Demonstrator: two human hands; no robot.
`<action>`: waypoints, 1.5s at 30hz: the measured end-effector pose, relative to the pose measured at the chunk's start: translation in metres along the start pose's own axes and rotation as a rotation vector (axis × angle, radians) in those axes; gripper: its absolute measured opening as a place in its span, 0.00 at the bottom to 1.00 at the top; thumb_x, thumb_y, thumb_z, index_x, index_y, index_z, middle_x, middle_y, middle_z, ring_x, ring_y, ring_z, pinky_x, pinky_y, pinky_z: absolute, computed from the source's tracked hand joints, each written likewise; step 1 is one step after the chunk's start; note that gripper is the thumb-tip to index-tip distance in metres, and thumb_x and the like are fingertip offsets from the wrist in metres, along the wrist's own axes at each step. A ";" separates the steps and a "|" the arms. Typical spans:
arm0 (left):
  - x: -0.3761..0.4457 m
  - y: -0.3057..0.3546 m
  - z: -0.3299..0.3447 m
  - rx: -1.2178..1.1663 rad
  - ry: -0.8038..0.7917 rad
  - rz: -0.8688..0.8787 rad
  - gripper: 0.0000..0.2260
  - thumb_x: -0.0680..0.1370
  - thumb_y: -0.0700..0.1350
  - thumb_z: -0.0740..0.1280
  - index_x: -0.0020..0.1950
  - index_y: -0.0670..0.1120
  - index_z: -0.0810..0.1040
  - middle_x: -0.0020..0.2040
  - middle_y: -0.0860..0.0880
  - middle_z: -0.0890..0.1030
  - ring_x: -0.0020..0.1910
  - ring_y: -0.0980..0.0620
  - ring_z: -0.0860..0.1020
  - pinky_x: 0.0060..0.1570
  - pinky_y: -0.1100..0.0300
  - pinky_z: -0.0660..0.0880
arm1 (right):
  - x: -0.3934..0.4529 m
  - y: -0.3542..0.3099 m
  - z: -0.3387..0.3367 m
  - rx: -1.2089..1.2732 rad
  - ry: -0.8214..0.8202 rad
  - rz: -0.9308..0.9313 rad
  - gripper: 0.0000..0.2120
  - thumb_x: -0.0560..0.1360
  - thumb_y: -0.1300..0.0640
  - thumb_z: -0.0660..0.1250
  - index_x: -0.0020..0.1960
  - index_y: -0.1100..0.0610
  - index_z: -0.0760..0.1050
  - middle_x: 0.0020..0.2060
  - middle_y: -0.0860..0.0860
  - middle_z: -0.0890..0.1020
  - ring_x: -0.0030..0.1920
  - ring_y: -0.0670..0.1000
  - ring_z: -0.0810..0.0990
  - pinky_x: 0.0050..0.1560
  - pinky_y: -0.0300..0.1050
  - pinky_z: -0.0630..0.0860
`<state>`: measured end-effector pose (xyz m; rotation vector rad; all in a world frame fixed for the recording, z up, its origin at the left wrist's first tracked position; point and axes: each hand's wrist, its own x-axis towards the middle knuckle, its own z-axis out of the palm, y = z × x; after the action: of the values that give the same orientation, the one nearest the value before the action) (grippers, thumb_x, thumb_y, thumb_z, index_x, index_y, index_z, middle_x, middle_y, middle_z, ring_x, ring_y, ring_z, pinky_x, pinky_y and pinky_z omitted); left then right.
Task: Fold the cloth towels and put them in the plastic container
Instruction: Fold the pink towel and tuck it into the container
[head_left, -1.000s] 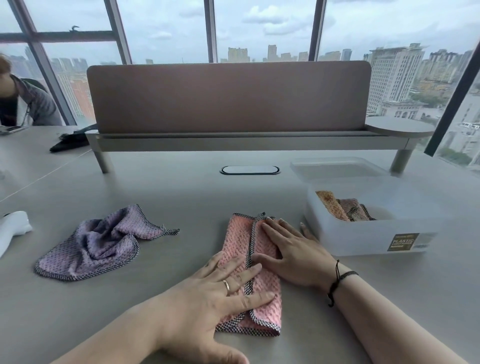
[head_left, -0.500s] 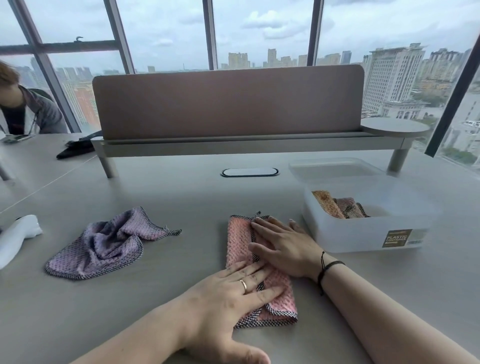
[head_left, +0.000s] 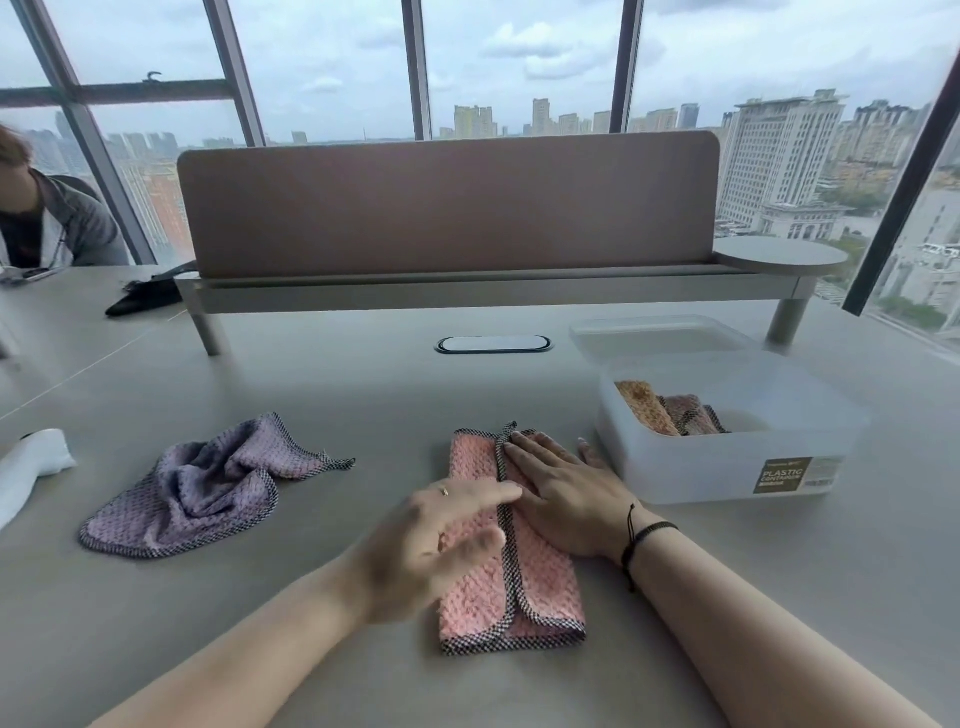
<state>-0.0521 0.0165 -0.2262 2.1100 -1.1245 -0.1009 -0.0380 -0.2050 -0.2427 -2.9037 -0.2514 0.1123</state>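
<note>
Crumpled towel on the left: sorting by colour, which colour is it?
Purple towel with black-and-white checked edging; the head view shows it.

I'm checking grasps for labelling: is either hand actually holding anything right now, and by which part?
Nothing is gripped. The right hand lies flat on the pink towel, pressing its upper right part; the blurred left hand is open over the towel's left side.

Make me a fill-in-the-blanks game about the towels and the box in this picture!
1. The right hand lies flat on the folded ____ towel.
2. The crumpled towel lying left of it is ____.
3. The plastic container already holds folded towels, and its lid is ____.
4. The blurred left hand wears a ____ on one finger.

Missing words: pink; purple; off; ring
</note>
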 end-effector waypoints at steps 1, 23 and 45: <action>0.008 -0.008 -0.002 0.027 0.068 -0.045 0.35 0.77 0.72 0.52 0.75 0.51 0.70 0.74 0.56 0.70 0.74 0.64 0.65 0.74 0.56 0.64 | 0.000 0.000 0.000 0.000 0.003 -0.001 0.31 0.80 0.34 0.42 0.80 0.44 0.43 0.79 0.38 0.44 0.79 0.42 0.40 0.77 0.61 0.39; 0.044 -0.036 0.002 0.613 -0.235 -0.392 0.42 0.68 0.80 0.43 0.78 0.66 0.38 0.82 0.57 0.43 0.80 0.56 0.40 0.79 0.48 0.41 | 0.001 -0.004 0.000 -0.030 0.002 0.050 0.32 0.78 0.32 0.44 0.79 0.40 0.45 0.79 0.37 0.47 0.79 0.46 0.42 0.76 0.65 0.38; 0.018 -0.038 -0.012 0.364 -0.068 -0.250 0.35 0.74 0.74 0.56 0.78 0.66 0.52 0.80 0.63 0.45 0.78 0.64 0.39 0.79 0.51 0.45 | -0.054 -0.001 -0.003 0.187 0.116 -0.297 0.26 0.77 0.50 0.56 0.73 0.34 0.63 0.75 0.32 0.58 0.78 0.38 0.51 0.79 0.49 0.49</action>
<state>-0.0101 0.0232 -0.2365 2.5850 -0.9685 -0.0903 -0.0905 -0.2144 -0.2367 -2.6416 -0.6112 -0.0783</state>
